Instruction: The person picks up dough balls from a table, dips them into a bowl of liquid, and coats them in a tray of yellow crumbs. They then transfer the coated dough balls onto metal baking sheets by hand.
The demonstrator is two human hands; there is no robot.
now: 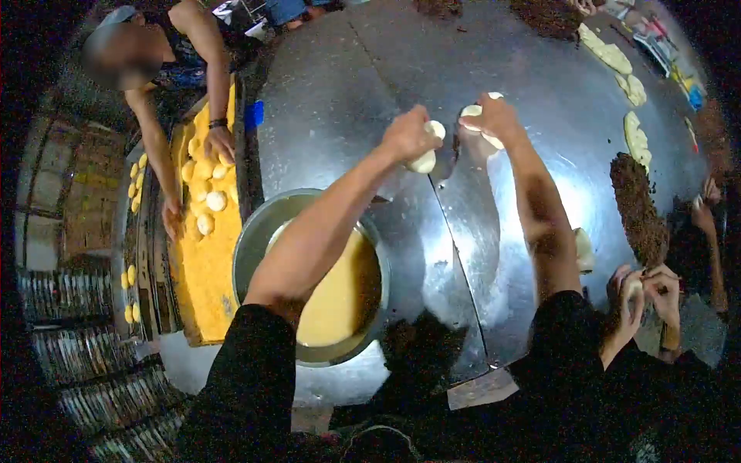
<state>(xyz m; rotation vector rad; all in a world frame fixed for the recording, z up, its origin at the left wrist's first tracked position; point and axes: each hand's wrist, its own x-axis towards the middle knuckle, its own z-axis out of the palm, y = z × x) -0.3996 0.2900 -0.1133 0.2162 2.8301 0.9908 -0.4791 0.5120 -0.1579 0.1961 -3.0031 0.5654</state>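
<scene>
My left hand is closed around pale, smooth dough pieces that bulge out past the fingers. Close by on the right, my right hand has its fingers curled over more dough pieces, which show on both sides of the hand. Both hands are over the metal table, apart from each other. Beneath my left forearm stands a large metal basin with pale yellow liquid in it.
To the left, another person's hands reach into a tray of yellow crumbs with several dough rounds. A dark brown crumbly mound and dough strips lie on the right. Another person's hands work at lower right.
</scene>
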